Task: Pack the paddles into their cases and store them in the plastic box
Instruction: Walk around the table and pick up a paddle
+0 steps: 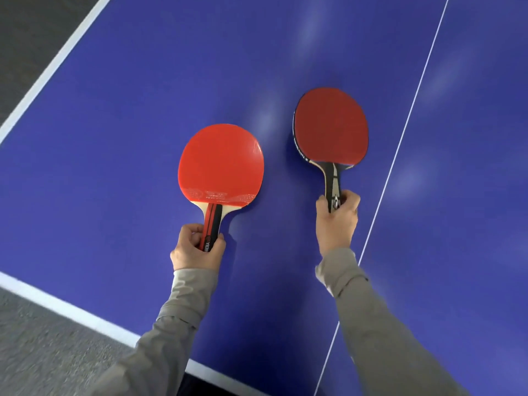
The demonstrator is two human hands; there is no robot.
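So both paddles are out on the blue desk (114, 138), red rubber facing up. The left hand (194, 247) has its grip wrapped around the handle end of the left paddle (221, 164), thumb and fingers curled on it, so the bottom of that handle is covered. There's lettering on the handle but it's half under the thumb and I can't read it. The right hand (337, 221) is grasping the butt of the right paddle (331, 127), which sits farther away and looks tilted up on one edge. Can't tell if its blade touches the desk at all. Something small and shiny shows between those fingers, too small to make out. Both grey sleeves (371, 324) run off the near edge.
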